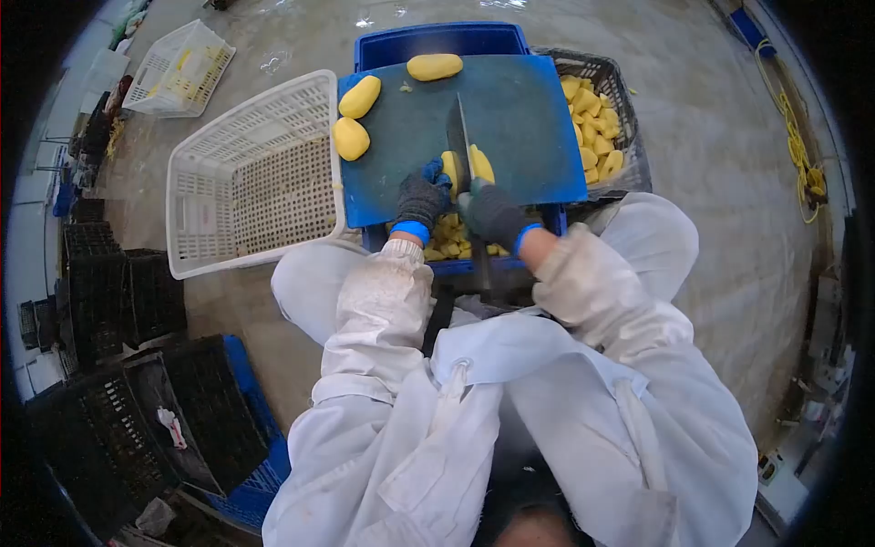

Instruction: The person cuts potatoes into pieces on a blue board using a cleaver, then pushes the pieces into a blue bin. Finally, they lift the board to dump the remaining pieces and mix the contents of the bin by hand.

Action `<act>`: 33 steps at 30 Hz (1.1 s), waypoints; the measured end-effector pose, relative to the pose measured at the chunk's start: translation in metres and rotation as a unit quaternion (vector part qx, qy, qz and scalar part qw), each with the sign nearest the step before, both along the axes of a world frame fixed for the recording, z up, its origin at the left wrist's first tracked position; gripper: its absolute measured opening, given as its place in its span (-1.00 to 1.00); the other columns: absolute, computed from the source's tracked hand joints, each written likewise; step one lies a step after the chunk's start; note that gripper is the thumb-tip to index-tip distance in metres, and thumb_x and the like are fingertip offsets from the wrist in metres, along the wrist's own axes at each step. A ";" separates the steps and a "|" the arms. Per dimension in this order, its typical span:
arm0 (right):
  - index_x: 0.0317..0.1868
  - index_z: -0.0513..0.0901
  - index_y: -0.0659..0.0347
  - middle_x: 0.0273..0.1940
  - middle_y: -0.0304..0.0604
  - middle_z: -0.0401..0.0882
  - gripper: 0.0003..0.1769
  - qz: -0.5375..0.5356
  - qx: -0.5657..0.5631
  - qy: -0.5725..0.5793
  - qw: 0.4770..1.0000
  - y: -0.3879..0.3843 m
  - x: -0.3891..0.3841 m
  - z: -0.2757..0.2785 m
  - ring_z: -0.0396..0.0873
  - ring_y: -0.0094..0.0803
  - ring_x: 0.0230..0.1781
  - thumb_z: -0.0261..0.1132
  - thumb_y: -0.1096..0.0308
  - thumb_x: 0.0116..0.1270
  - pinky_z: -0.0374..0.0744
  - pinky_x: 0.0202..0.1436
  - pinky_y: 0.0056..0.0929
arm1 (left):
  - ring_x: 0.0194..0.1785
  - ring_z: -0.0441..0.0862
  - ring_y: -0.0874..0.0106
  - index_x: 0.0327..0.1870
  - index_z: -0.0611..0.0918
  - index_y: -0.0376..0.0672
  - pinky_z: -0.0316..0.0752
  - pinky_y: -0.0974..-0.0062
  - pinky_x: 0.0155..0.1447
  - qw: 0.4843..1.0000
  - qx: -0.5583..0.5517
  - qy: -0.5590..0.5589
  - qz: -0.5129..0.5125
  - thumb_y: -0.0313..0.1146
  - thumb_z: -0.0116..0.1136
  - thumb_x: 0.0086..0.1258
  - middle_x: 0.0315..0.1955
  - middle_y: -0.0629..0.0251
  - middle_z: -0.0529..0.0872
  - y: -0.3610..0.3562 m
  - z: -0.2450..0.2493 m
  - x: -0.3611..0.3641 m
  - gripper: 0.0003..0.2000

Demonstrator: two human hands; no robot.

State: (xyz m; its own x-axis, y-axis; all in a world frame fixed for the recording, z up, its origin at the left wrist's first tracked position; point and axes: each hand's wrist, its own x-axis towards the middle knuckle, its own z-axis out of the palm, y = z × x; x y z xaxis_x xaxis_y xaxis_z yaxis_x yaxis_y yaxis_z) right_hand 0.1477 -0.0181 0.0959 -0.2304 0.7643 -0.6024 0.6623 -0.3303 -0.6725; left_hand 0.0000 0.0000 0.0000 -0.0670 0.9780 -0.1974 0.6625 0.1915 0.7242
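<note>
A green-blue cutting board [519, 100] lies in front of me. My right hand [493, 213], in a dark glove, grips a large knife [459, 132] whose blade stands on edge across the board. Pale yellow peeled potato [481, 165] shows on both sides of the blade. My left hand [425, 195], gloved with a blue band at the wrist, holds the potato's left side with bent fingers. Three whole-looking peeled potatoes lie at the board's far and left edges: one at the top [435, 67], one at upper left [360, 97], one below it [350, 139].
Under the board is a blue crate [441, 39]; potato pieces [447, 239] show below its near edge. A black crate [629, 164] with many cut pieces stands right, a white perforated crate [196, 214] left. Farther off are another white crate [182, 68] and dark crates [100, 438].
</note>
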 end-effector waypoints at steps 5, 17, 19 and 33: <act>-0.10 0.47 0.38 -0.37 0.04 0.61 -0.66 0.052 0.149 -0.122 0.980 0.000 -0.024 -0.015 0.66 -0.22 -0.41 0.16 0.25 0.28 0.61 -0.33 -0.28 | 0.04 0.57 0.02 0.14 0.57 -0.08 0.41 0.18 0.19 0.998 -0.034 -0.043 0.019 -0.19 0.15 0.24 -0.02 -0.06 0.61 0.002 0.007 -0.013 -0.58; -0.17 0.53 0.28 -0.44 -0.17 0.56 -0.81 -0.008 0.197 0.222 0.955 -0.008 0.077 -0.016 0.55 -0.44 -0.59 0.17 0.32 0.34 0.54 -0.50 -0.49 | 0.07 0.49 -0.09 0.26 0.38 -0.24 0.44 0.06 0.10 0.983 0.149 0.106 -0.012 -0.06 0.10 0.29 0.07 -0.18 0.51 -0.011 0.022 0.015 -0.42; -0.12 0.50 0.29 -0.45 -0.16 0.56 -0.78 -0.018 0.211 0.240 0.947 -0.011 0.085 -0.011 0.55 -0.41 -0.62 0.18 0.31 0.34 0.53 -0.53 -0.48 | 0.05 0.50 -0.13 0.27 0.36 -0.25 0.41 0.08 0.14 0.985 0.122 0.118 0.000 -0.11 0.08 0.30 0.06 -0.20 0.51 -0.012 0.023 0.020 -0.43; -0.09 0.45 0.31 -0.45 -0.10 0.55 -0.75 -0.186 0.037 0.319 0.928 -0.008 0.113 -0.006 0.54 -0.36 -0.66 0.16 0.34 0.31 0.54 -0.57 -0.42 | -0.05 0.63 0.25 0.26 0.38 -0.19 0.60 0.36 -0.06 0.956 -0.055 -0.283 0.053 -0.37 0.03 0.38 -0.01 0.08 0.60 -0.016 0.021 -0.015 -0.57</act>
